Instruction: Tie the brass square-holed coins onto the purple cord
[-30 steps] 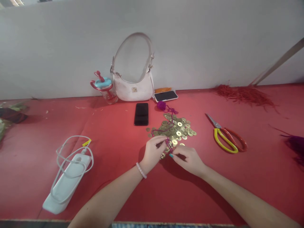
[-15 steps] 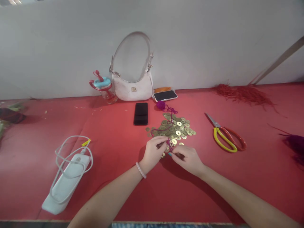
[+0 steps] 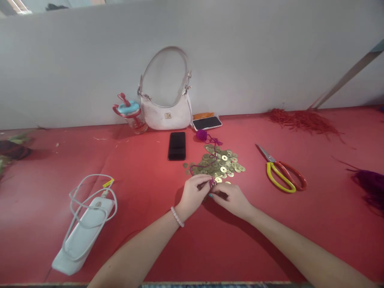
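Note:
My left hand (image 3: 194,195), with a beaded bracelet at its wrist, pinches purple yarn (image 3: 213,182) between thumb and fingertips. Close against it, my right hand (image 3: 232,198) is closed too, its fingertips together at the lower end of the bunched yarn. What lies right between the fingertips is partly hidden. Just beyond both hands spreads a pile of brass coins (image 3: 223,163) with holes in their middles. A strand of yarn runs over the coins toward a small purple yarn ball (image 3: 201,135) behind them.
Scissors (image 3: 280,172) with one yellow and one red handle lie right of the coins. A black phone (image 3: 177,146), a white handbag (image 3: 167,112) and a lidded cup (image 3: 132,114) are farther back. At left lies a white power bank (image 3: 87,230) with its cable.
My right hand has moved slightly left, closer to my left hand, and less of the bunched yarn shows between them. The camera view has shifted a little.

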Demonstrator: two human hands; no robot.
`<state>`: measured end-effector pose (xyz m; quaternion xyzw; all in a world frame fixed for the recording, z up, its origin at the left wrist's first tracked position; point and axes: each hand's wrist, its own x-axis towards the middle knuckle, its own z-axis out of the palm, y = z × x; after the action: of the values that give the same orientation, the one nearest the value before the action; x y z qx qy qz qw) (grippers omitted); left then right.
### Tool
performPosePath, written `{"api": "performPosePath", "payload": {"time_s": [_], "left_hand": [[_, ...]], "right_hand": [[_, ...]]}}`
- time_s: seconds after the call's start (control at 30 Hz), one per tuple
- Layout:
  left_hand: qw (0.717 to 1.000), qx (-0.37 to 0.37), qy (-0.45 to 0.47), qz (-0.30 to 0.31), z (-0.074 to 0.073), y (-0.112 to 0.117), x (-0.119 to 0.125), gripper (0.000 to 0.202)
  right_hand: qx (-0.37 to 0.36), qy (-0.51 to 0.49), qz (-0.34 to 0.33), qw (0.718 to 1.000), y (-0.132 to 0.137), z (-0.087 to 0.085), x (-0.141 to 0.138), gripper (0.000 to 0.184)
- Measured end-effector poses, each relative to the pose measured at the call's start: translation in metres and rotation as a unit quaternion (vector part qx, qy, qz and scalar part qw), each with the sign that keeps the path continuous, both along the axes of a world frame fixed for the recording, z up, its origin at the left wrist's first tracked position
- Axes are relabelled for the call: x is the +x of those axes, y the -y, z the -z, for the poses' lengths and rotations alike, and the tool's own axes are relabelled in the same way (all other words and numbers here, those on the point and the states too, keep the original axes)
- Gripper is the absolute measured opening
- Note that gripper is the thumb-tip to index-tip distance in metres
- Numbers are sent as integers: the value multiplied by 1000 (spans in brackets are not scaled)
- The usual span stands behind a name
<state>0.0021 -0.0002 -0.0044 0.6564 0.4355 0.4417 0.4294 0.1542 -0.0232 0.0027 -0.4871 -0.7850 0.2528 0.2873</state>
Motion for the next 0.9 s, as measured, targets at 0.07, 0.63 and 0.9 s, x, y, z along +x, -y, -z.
{"api": "performPosePath", "payload": {"time_s": [0.07, 0.63, 0.9], "left_hand": [[1000, 0, 0, 1, 0, 0, 0, 19], [1000, 9, 0, -22, 3, -3, 1, 18], [999, -4, -2, -43, 5, -6, 2, 22]], "right_hand": [[-20, -23, 6, 1000, -1, -2, 0, 11], [-16, -59, 40, 997, -5, 7, -3, 24], [114, 62, 15, 991, 2, 8, -8, 23]]}}
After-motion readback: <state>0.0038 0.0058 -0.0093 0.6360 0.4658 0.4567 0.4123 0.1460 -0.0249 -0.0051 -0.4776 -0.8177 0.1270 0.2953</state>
